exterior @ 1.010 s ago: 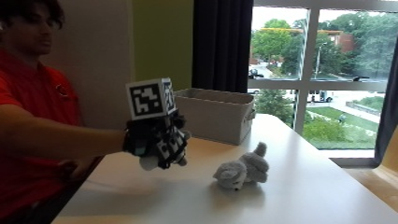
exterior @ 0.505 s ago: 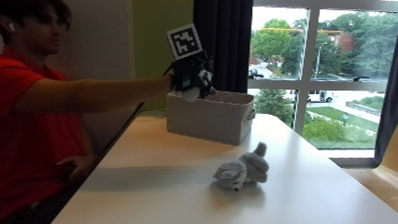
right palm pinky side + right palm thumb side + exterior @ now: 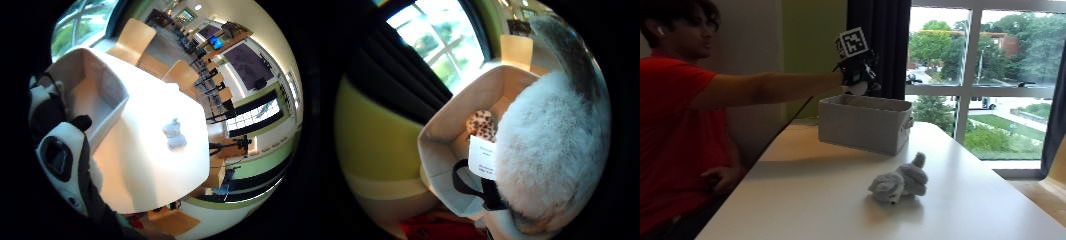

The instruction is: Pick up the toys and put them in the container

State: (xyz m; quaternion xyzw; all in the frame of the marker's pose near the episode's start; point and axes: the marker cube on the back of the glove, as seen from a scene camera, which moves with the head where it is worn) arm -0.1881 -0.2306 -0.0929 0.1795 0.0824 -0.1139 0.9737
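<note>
Gloved right hand [image 3: 856,75] held out above the pale grey fabric box [image 3: 863,122] at the far end of the white table [image 3: 806,200], fingers curled round a white-and-grey fluffy plush toy [image 3: 552,155] w/ a paper tag. Inside the box, a spotted leopard-print soft toy [image 3: 481,125] lies on the bottom. A grey plush animal [image 3: 899,182] lies on the table in front of the box, well apart from it.
</note>
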